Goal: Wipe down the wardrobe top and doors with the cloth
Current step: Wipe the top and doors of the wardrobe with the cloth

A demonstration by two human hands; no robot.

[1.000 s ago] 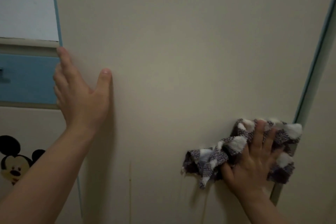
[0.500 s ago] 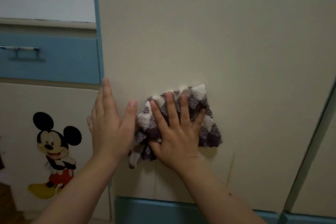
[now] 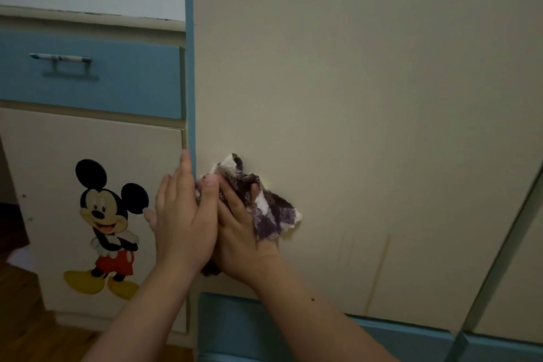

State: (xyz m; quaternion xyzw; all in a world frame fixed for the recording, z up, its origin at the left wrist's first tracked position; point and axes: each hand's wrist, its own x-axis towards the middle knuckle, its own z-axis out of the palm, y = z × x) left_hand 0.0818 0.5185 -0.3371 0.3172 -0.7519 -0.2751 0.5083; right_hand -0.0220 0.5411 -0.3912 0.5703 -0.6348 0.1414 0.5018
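Head view: right hand (image 3: 241, 232) grips the bunched cloth (image 3: 270, 209) against the cream door (image 3: 367, 97), low beside its blue edge (image 3: 190, 67). Left hand (image 3: 182, 214) lies flat, released, bracing there. Step in hand: door wiping. Next move probably calls for an even-pressure sweep across the panel.

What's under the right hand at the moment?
The cloth, bunched against the door; it sticks out above and right of the right hand, folds over its fingers, and shows below the palm. The left hand covers the thumb side. The door surface underneath is hidden.
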